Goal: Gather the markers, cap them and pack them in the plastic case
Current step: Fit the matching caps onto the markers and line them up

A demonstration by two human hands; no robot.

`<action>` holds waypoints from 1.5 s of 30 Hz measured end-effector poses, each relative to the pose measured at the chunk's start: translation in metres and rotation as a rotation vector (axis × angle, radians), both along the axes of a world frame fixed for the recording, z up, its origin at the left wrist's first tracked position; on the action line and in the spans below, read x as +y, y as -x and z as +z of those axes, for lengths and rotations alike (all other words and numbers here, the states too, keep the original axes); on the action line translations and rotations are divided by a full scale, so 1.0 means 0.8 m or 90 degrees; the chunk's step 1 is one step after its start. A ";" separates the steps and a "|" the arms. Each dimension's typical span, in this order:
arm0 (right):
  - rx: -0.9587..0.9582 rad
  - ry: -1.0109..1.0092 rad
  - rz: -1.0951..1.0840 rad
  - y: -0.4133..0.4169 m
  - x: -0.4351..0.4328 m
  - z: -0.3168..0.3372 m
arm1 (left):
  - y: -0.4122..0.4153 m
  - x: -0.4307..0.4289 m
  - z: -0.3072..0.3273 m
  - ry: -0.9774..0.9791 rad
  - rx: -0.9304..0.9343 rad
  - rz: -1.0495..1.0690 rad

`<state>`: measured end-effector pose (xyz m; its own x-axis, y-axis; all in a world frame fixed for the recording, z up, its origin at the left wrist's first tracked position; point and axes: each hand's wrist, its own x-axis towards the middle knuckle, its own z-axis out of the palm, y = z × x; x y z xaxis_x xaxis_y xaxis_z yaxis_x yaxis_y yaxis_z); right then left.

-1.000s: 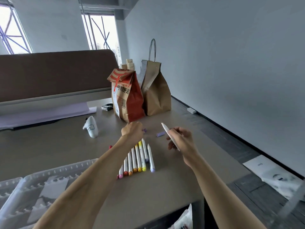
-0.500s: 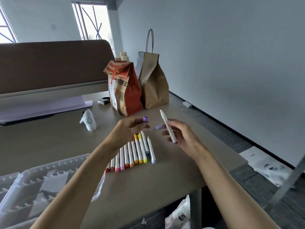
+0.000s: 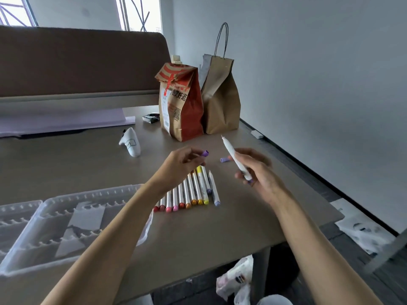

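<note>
closest to me the clear plastic case (image 3: pixel 55 219) lies open at the left end of the table (image 3: pixel 209 234). i see no markers in its slotted rows, only what look like paper inserts. just beyond it a row of markers (image 3: pixel 189 194) lies side by side on the tabletop, coloured ends toward the near edge. the left wrist hangs right over the row's far end, and a brush from it could set those round barrels rolling.

above that end the left hand (image 3: pixel 182 161) pinches a small purple cap (image 3: pixel 205 153) at its fingertips. the right hand (image 3: pixel 258 172) is curled round a white marker (image 3: pixel 233 157), its bare tip pointing up and away. cap and tip are apart, so i judge the capping not yet done.

held that lightly, the cap could slip and bounce off the table's right edge, which is near. a crooked approach could also drag the bare tip across a finger. a paler loose cap (image 3: pixel 223 159) lies on the table just behind the marker, and swapping the two would put the wrong shade on.

further back a red paper bag (image 3: pixel 182 102) and a brown bag (image 3: pixel 222 100) stand well apart from the work.
</note>
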<state>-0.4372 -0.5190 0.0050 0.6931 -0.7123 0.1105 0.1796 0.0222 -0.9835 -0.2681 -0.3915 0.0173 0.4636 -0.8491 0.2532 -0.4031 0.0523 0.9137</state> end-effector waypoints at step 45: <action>0.158 0.233 0.021 -0.039 0.027 -0.011 | -0.024 0.007 0.000 -0.062 -0.059 -0.020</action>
<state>-0.4058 -0.4977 -0.0036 0.7521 -0.6344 0.1783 -0.0588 -0.3341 -0.9407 -0.2493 -0.3860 0.0174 0.4154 -0.8853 0.2092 -0.4852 -0.0211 0.8742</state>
